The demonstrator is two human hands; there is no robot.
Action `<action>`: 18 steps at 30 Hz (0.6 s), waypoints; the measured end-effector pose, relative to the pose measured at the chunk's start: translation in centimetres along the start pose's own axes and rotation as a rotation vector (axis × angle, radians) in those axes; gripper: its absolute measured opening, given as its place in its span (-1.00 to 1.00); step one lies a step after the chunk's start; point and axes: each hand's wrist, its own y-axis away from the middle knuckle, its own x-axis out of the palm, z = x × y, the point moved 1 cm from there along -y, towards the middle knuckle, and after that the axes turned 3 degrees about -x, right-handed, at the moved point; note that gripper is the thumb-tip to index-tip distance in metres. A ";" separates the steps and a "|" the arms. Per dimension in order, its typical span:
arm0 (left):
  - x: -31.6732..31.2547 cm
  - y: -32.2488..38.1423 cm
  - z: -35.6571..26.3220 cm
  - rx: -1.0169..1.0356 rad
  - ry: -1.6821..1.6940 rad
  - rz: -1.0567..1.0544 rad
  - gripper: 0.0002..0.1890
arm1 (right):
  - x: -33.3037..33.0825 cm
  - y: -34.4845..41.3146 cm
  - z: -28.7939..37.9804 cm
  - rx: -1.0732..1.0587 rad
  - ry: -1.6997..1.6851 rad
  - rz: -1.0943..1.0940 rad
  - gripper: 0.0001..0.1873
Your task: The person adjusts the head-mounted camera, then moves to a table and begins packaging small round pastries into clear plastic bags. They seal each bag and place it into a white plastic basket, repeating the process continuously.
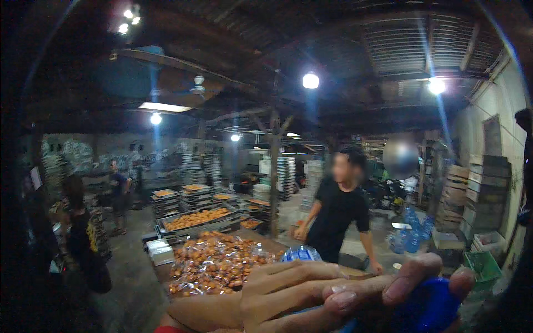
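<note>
My left hand (283,295) reaches across the lower middle from a red cuff (168,329), fingers pointing right. Its fingertips meet those of my right hand (416,274), of which only some fingers show at the lower right. Those fingers curl about a shiny blue plastic object (435,306), whose kind is unclear. Just beyond my left hand rises a clear blue water jug (302,253), partly covered by my knuckles. Whether the jug and the blue object are joined is hidden. Clear plastic bags of round brown food pieces (216,262) are heaped on a table (264,241) behind.
A person in black (341,212) stands across the table. White boxes (160,252) sit at its left corner. Trays of round orange-brown pieces (198,218) are stacked beyond. Blue bottles (410,233), crates (483,266) and a post (275,179) stand farther off; two people are at left.
</note>
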 end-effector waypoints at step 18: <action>4.3 8.7 1.0 -0.612 0.003 -0.012 -0.16 | 3.2 1.4 -10.6 0.005 0.384 0.345 -0.71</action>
